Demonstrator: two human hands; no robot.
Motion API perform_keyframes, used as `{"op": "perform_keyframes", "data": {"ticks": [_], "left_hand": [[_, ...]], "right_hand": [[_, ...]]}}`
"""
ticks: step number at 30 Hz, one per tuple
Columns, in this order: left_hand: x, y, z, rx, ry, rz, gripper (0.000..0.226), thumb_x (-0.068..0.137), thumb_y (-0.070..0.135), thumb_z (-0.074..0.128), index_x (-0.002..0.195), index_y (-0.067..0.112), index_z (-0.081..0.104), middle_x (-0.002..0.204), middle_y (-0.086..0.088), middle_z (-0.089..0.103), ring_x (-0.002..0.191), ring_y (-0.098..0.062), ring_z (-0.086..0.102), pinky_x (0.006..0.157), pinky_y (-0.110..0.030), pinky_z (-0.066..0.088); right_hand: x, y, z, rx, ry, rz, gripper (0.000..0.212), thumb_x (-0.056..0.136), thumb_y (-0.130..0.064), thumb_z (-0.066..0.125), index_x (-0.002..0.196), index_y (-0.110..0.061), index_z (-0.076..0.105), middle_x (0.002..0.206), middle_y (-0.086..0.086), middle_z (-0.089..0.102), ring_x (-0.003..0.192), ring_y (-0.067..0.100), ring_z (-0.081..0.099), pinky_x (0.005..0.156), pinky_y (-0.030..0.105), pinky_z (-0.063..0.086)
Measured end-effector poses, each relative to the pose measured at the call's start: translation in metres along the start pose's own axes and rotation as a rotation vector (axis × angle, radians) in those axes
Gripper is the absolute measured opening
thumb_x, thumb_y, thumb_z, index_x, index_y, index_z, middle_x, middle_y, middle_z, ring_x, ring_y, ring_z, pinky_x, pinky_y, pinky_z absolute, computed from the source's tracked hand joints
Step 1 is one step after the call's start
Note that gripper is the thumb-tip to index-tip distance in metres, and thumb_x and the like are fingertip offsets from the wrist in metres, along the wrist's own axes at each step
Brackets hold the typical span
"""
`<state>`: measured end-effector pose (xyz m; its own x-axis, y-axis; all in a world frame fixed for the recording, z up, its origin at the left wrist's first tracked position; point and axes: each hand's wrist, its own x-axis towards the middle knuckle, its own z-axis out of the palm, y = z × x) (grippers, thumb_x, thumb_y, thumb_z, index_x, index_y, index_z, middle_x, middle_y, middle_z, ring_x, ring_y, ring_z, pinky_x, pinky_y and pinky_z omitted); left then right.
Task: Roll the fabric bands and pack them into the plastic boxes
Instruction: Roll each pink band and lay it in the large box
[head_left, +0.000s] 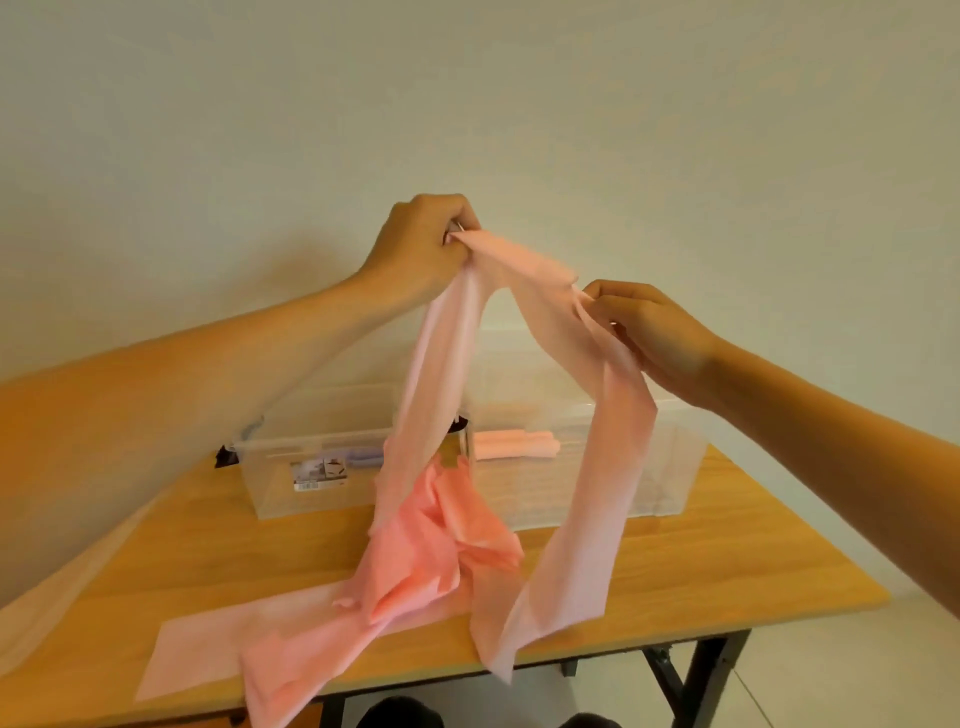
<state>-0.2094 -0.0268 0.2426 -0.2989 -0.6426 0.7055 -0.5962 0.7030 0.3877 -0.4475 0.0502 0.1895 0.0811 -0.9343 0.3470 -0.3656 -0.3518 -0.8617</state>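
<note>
Both hands' grips, left (423, 244) and right (652, 332), pinch a long, thin, pale pink band (524, 270) aloft

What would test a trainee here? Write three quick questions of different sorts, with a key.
1. True or false: both hands grip the lifted pink band.
2. Which hand is higher? A) left hand B) right hand
3. Fill in: a rolled pink band already lies in the ____ clear box.

Key:
1. True; the fingers of each hand pinch it above the table.
2. A.
3. Right; the left clear box shows something purplish instead.
</note>
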Motion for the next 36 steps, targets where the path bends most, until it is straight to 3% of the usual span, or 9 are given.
{"op": "perform_keyframes", "data": {"ticks": [7,12,16,19,23,27,29,33,36], "left_hand": [[0.027,0.0,0.023,0.004,-0.096,-0.036,0.014,0.092,0.01,0.055,0.088,0.015,0.068,0.085,0.002,0.065,0.084,-0.018,0.059,0.062,-0.021,0.041],[-0.006,-0.012,0.046,-0.082,-0.228,-0.082,0.016,0.093,0.016,0.062,0.078,0.009,0.061,0.07,-0.002,0.061,0.065,-0.017,0.053,0.059,-0.03,0.037],[-0.022,-0.022,0.067,-0.232,-0.34,-0.272,0.008,0.08,0.018,0.059,0.077,0.011,0.062,0.073,-0.005,0.068,0.069,-0.027,0.066,0.061,-0.04,0.051],[-0.031,-0.031,0.073,-0.337,-0.454,-0.437,0.009,0.085,0.011,0.061,0.083,0.008,0.069,0.075,-0.003,0.067,0.067,-0.023,0.063,0.055,-0.026,0.047],[-0.038,-0.038,0.072,-0.71,-0.476,-0.627,0.016,0.093,0.002,0.061,0.106,0.0,0.069,0.089,-0.011,0.073,0.079,-0.022,0.069,0.074,-0.031,0.054],[-0.042,-0.042,0.074,-0.763,-0.476,-0.662,0.008,0.096,0.005,0.062,0.094,0.008,0.069,0.079,0.004,0.074,0.08,-0.018,0.069,0.075,-0.03,0.053],[-0.044,-0.042,0.075,-0.785,-0.45,-0.672,0.006,0.096,0.011,0.064,0.097,0.011,0.07,0.082,0.003,0.074,0.086,-0.021,0.069,0.082,-0.033,0.053],[-0.046,-0.041,0.076,-0.781,-0.421,-0.688,0.013,0.098,0.019,0.064,0.106,0.011,0.068,0.098,-0.01,0.073,0.089,-0.025,0.07,0.08,-0.034,0.054],[-0.047,-0.038,0.075,-0.786,-0.442,-0.685,0.021,0.1,0.026,0.06,0.112,0.01,0.066,0.1,-0.01,0.071,0.087,-0.023,0.07,0.079,-0.033,0.054]], "right_hand": [[0.025,0.001,-0.028,-0.044,0.101,0.022,0.026,0.098,-0.009,0.043,0.08,-0.014,0.06,0.067,-0.002,0.052,0.057,0.012,0.045,0.05,0.025,0.032],[0.078,-0.032,-0.057,-0.207,0.11,-0.038,0.016,0.101,-0.018,0.056,0.089,-0.014,0.067,0.081,0.0,0.063,0.07,0.011,0.058,0.061,0.021,0.047],[0.132,-0.042,-0.054,-0.335,0.014,-0.003,0.009,0.099,-0.016,0.063,0.1,-0.011,0.071,0.091,0.005,0.068,0.08,0.018,0.063,0.069,0.023,0.051],[0.154,-0.016,-0.034,-0.501,-0.036,0.102,0.019,0.097,-0.006,0.056,0.104,-0.012,0.072,0.096,0.004,0.067,0.09,0.021,0.061,0.072,0.024,0.049],[0.13,0.026,-0.007,-0.635,-0.052,0.22,0.035,0.093,0.001,0.051,0.113,-0.018,0.072,0.11,0.007,0.068,0.1,0.024,0.061,0.083,0.03,0.05],[0.054,0.07,0.008,-0.635,0.318,0.197,0.012,0.094,-0.022,0.06,0.103,-0.016,0.065,0.1,0.009,0.07,0.088,0.025,0.064,0.08,0.042,0.056],[0.014,0.088,0.01,-0.746,0.434,0.22,0.027,0.091,-0.039,0.065,0.101,-0.014,0.063,0.11,0.012,0.067,0.092,0.028,0.061,0.078,0.041,0.053],[-0.019,0.104,0.003,-0.978,0.379,0.263,0.045,0.088,-0.048,0.067,0.116,-0.014,0.07,0.127,0.013,0.055,0.12,0.033,0.044,0.097,0.042,0.04],[-0.017,0.103,-0.003,-0.905,0.335,0.214,0.035,0.092,-0.037,0.072,0.118,-0.014,0.072,0.127,0.014,0.057,0.119,0.034,0.049,0.093,0.04,0.044]]}}
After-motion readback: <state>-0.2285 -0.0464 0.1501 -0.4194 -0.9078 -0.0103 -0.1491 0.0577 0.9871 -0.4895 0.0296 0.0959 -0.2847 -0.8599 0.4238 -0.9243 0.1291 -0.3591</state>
